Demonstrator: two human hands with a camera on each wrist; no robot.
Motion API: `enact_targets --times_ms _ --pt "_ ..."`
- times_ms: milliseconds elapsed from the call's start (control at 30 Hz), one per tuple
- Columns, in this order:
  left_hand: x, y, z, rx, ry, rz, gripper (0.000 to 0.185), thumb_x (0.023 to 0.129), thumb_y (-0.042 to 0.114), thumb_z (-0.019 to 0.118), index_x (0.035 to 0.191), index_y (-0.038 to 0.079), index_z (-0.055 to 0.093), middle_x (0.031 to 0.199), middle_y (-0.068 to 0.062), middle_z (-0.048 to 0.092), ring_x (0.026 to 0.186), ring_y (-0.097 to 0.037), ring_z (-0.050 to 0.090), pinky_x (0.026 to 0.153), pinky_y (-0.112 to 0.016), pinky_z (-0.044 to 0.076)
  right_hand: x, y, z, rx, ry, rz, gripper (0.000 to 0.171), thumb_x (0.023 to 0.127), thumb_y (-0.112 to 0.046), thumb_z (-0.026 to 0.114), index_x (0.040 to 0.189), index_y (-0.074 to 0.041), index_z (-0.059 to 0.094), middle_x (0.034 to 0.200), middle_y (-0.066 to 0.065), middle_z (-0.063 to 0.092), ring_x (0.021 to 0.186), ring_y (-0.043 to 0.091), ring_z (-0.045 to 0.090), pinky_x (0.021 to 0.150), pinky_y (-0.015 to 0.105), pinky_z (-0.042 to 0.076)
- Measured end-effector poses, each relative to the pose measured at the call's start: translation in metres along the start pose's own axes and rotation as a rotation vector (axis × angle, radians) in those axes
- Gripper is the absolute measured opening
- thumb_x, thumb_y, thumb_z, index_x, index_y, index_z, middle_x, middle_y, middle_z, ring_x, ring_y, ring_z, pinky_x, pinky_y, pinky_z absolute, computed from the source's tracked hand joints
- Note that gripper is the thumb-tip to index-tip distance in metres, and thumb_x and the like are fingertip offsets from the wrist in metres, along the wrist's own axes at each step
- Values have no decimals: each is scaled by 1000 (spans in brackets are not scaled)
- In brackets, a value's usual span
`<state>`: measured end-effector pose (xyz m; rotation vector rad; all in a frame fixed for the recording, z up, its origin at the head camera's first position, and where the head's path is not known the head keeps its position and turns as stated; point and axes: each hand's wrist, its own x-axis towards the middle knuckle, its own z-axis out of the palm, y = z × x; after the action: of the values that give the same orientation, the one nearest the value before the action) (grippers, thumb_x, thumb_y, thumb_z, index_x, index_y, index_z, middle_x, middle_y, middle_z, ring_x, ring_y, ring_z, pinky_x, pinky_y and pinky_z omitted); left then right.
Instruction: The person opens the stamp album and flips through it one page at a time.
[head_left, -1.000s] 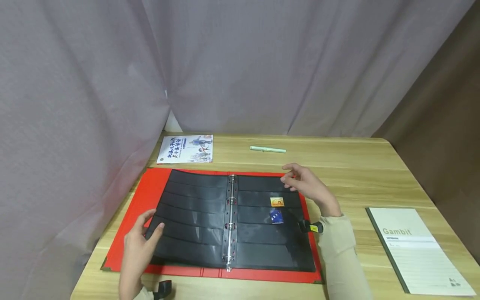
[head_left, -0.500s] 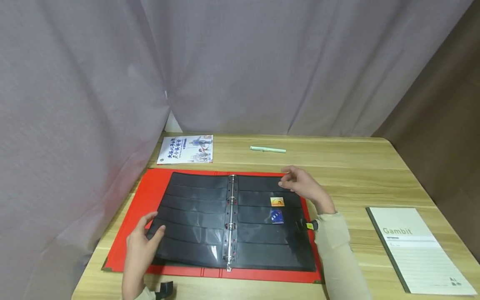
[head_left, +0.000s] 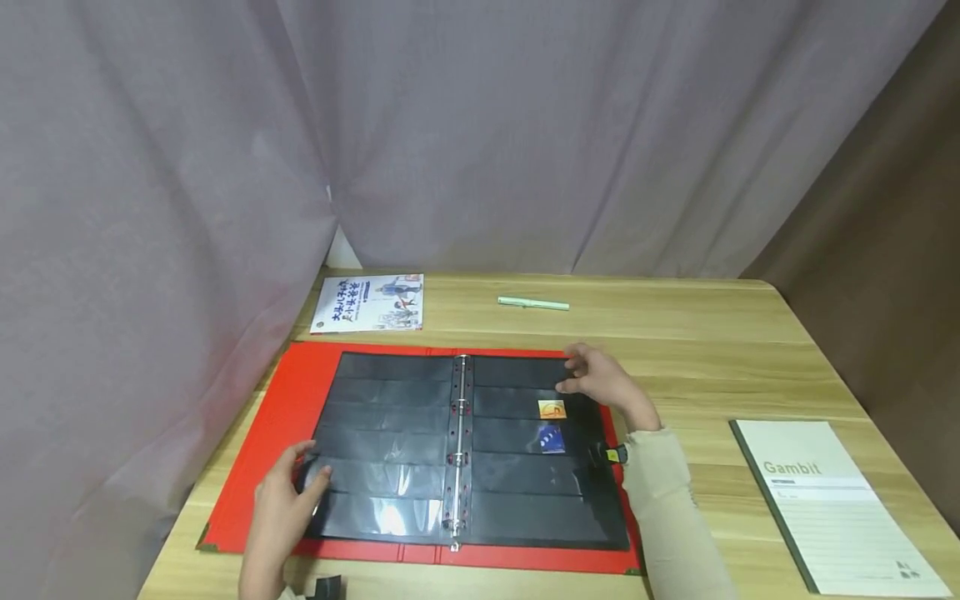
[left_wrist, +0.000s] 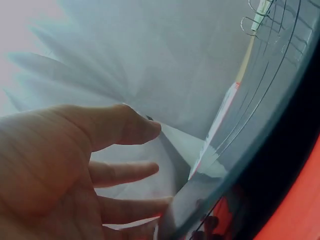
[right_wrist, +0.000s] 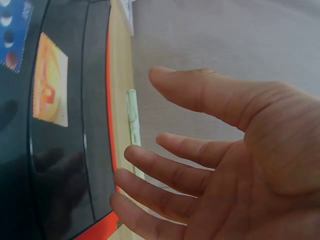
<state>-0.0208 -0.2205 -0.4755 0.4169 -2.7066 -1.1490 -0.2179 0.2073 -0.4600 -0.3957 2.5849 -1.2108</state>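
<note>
An open red ring binder (head_left: 281,425) lies on the wooden table with black pocket pages (head_left: 390,450) spread either side of its metal rings (head_left: 457,450). An orange stamp (head_left: 552,409) and a blue stamp (head_left: 551,438) sit in pockets of the right page; the right wrist view shows the orange stamp (right_wrist: 50,80) too. My left hand (head_left: 307,477) rests with relaxed fingers on the left page's outer edge and holds nothing. My right hand (head_left: 573,375), fingers spread, hovers at the right page's far outer corner and holds nothing.
A small illustrated booklet (head_left: 369,303) and a pale green pen (head_left: 533,304) lie beyond the binder. A white "Gambit" notebook (head_left: 832,500) lies at the right. Grey curtains close off the back and left. The table's right edge is beside a brown wall.
My right hand has dropped lower and nearer, onto the far outer corner of the right page. My left hand has slid slightly toward me along the left page's edge.
</note>
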Motion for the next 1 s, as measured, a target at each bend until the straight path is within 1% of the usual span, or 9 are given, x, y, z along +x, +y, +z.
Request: enact_targets --times_ms 133,233,300,367,533,600,733,900,1000 --pt "1 -1 3 22 -16 -5 53 92 14 71 137 -8 53 133 -34 56 117 -52 48 96 -65 36 0 5 2 -27 -5 -2 69 84 -5 78 140 15 44 135 36 52 125 50 49 101 59 44" --pt "2 -2 6 32 -28 7 53 92 13 71 136 -10 52 132 -36 55 116 -53 47 94 -64 37 0 6 4 -48 -13 17 70 82 -4 78 140 15 44 140 37 48 130 51 45 106 60 39" --pt "2 -3 7 42 -46 4 52 92 13 70 135 -11 52 132 -35 56 115 -52 47 94 -63 38 0 6 5 -70 -22 27 71 81 -4 79 140 15 44 141 37 47 130 51 44 107 61 38" --pt "3 -3 9 63 -70 -6 53 92 14 70 135 -11 52 132 -36 54 116 -53 45 93 -64 37 1 7 7 -84 -30 39 73 80 -4 80 141 14 44 143 36 46 131 50 43 108 61 37" --pt "6 1 9 138 -155 -71 58 95 24 68 140 -7 48 137 -38 44 120 -56 37 91 -70 31 5 8 11 -119 -48 48 78 77 -3 81 142 14 43 145 34 45 132 49 43 108 61 36" --pt "8 2 10 168 -178 -90 61 95 28 67 141 -6 47 138 -39 41 121 -56 35 90 -71 30 4 8 12 -133 -50 48 78 76 -3 82 142 14 43 144 34 46 132 49 44 108 61 36" --pt "13 6 12 196 -201 -102 63 96 32 66 143 -5 46 139 -39 38 121 -57 34 89 -72 30 3 7 13 -158 -43 51 80 75 -2 83 142 14 43 144 33 47 132 48 44 109 59 36" --pt "16 11 13 195 -238 -111 67 97 35 64 146 -5 40 144 -38 33 126 -57 29 91 -73 28 4 4 16 -176 -43 66 86 73 -1 85 144 15 39 146 32 44 135 46 41 111 58 34" --pt "16 14 12 197 -256 -101 71 97 34 64 149 -5 35 147 -37 31 128 -57 27 92 -74 27 5 3 19 -202 -37 76 89 72 -2 86 145 14 38 147 32 43 136 46 40 112 57 33"
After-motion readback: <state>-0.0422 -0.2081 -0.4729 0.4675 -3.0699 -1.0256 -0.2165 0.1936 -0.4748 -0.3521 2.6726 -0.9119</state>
